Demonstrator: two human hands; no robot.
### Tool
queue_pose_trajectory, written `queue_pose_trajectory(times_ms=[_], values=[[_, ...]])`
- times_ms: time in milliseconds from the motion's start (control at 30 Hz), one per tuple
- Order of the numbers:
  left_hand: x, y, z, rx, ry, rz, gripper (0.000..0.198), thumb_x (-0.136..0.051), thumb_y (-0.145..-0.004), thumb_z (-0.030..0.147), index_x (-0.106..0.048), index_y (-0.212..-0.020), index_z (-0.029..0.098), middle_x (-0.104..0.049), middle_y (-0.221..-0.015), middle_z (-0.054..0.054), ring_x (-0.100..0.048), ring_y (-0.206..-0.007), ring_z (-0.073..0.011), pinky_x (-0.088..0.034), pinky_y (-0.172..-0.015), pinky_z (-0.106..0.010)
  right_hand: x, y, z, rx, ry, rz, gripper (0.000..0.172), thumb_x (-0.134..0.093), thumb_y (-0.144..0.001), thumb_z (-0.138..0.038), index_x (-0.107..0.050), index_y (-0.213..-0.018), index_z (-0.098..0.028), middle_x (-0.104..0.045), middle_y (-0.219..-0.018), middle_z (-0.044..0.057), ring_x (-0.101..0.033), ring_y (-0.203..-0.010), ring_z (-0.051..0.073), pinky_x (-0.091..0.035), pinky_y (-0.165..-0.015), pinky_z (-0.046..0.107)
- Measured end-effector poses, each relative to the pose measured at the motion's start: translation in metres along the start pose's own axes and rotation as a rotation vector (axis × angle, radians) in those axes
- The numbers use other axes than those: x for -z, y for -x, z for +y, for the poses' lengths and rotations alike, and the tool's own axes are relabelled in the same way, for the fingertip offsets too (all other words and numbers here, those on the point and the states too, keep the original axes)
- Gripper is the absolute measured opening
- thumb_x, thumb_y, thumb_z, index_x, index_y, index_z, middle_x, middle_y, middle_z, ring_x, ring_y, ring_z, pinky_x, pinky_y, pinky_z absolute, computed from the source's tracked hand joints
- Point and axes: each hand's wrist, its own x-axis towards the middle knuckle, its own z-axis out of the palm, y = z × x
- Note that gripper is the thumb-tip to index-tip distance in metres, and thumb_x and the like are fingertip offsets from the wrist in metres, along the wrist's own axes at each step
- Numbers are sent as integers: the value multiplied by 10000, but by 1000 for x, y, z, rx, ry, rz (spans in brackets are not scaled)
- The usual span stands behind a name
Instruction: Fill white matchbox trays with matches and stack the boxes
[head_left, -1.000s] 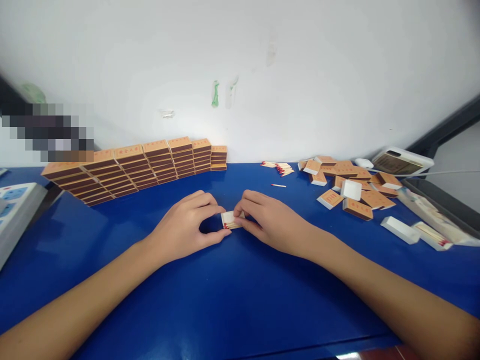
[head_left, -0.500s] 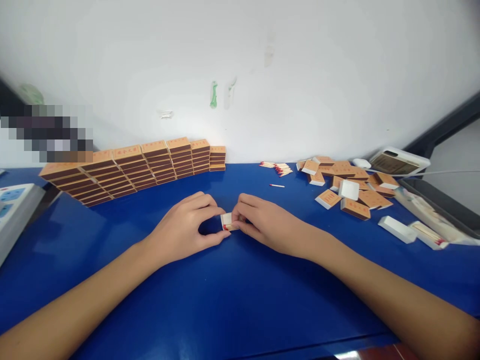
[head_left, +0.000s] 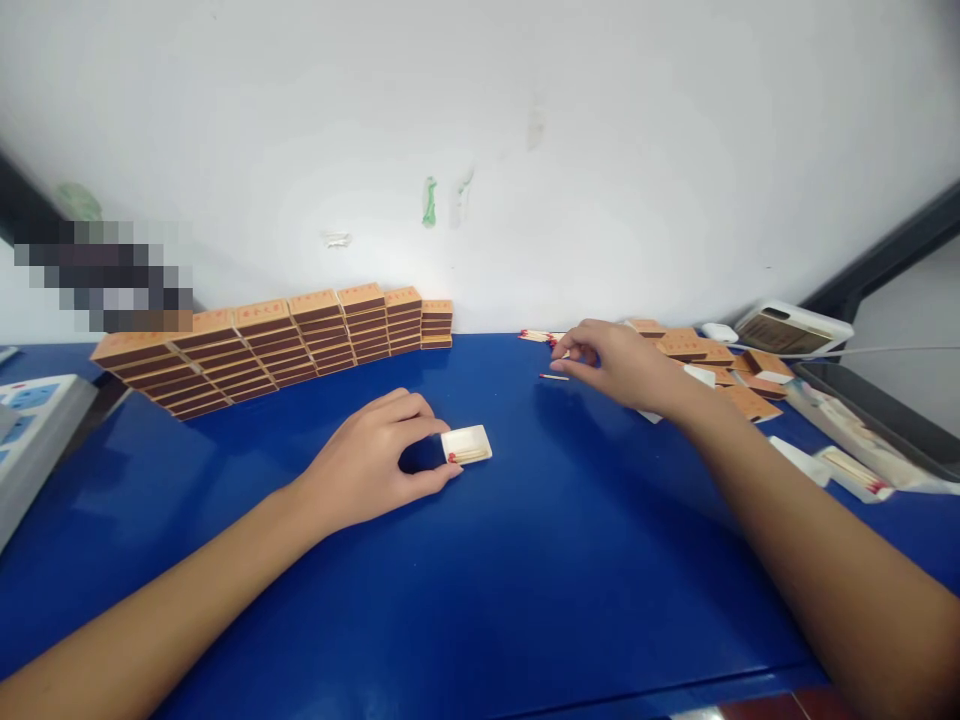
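Observation:
A small white matchbox tray [head_left: 469, 438] lies on the blue table with a few red-tipped matches [head_left: 466, 457] along its near side. My left hand [head_left: 379, 450] grips the tray's left end between thumb and fingers. Farther back and to the right, my right hand [head_left: 619, 362] hovers by the loose matches [head_left: 534, 336] near the wall. Its thumb and forefinger are apart, and nothing shows between them. Just below those fingertips lies a single match [head_left: 552, 377]. Part of the loose pile is hidden behind the right hand.
Stacked matchboxes [head_left: 262, 340] form a long row along the wall at left. Scattered matchboxes [head_left: 682, 345] lie at right, partly covered by my right arm. A filled match tray [head_left: 855, 470], a white phone-like object [head_left: 795, 328] and a power strip [head_left: 37, 420] stand at the sides.
My right hand has left the tray and moved right and back to the loose matches. My left hand still holds the tray in place, now more fully visible.

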Motion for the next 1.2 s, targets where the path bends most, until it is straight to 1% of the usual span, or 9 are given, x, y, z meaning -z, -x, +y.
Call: queue_pose_trajectory(times_ms=[67, 133, 267, 467, 600, 700, 867, 1033, 1200], values=[[0, 0, 0, 0, -4, 4, 282, -749, -959, 395, -769, -1150, 188, -704, -1026, -66, -636, -918, -214, -545, -767, -362, 7, -5, 25, -80, 36, -46, 192, -668, -921, -389, -737, -879, -215, -692, -849, 67, -600, -730, 213, -429, -679, 343], [0, 0, 0, -2, -4, 5, 274, -750, -957, 395, -770, -1139, 191, -704, -1023, -66, -638, -918, -216, -543, -771, -364, 9, -7, 41, -105, 64, -69, 193, -640, -922, -378, -749, -901, -221, -696, -826, 62, -604, -733, 218, -422, -684, 346], [1, 0, 0, 6, 4, -3, 264, -753, -955, 394, -777, -1123, 191, -701, -1015, -64, -637, -913, -215, -539, -763, -363, 3, -8, 53, -105, 94, -84, 188, -619, -911, -360, -734, -885, -214, -687, -820, 69, -594, -732, 218, -414, -675, 340], [1, 0, 1, 16, 11, -11, 284, -754, -953, 407, -778, -1131, 187, -704, -1026, -68, -641, -917, -217, -543, -763, -368, -10, -13, 63, -44, 151, -32, 209, -604, -939, -388, -693, -880, -208, -682, -884, 92, -589, -763, 228, -393, -686, 342], [1, 0, 1, 26, 15, -25, 279, -747, -958, 417, -780, -1128, 199, -706, -1026, -67, -639, -920, -216, -543, -758, -364, -14, -14, 69, -47, 167, -44, 225, -565, -976, -396, -647, -869, -215, -681, -921, 95, -587, -769, 227, -389, -683, 336], [1, 0, 0, 30, 16, -24, 277, -744, -959, 418, -780, -1129, 203, -706, -1027, -66, -638, -922, -217, -543, -759, -363, -17, -14, 70, -13, 176, -37, 231, -543, -990, -408, -625, -886, -218, -672, -955, 106, -588, -804, 240, -406, -705, 344], [1, 0, 1, 27, 15, -28, 275, -744, -958, 417, -779, -1129, 205, -706, -1028, -65, -638, -918, -216, -537, -749, -357, -19, -14, 68, 10, 152, -7, 204, -535, -987, -392, -628, -919, -223, -657, -953, 105, -588, -809, 241, -431, -731, 357], [1, 0, 1, 27, 19, -26, 272, -750, -954, 410, -775, -1126, 201, -707, -1032, -66, -641, -920, -216, -538, -755, -359, -19, -14, 61, 18, 164, -38, 231, -512, -1003, -407, -581, -882, -221, -659, -954, 118, -595, -831, 251, -444, -752, 372], [1, 0, 1, 24, 16, -14, 262, -752, -951, 410, -772, -1129, 219, -712, -1038, -65, -651, -930, -222, -545, -771, -358, -20, -15, 58, 12, 164, -30, 229, -511, -999, -403, -592, -895, -216, -663, -994, 132, -604, -849, 261, -456, -767, 386]])
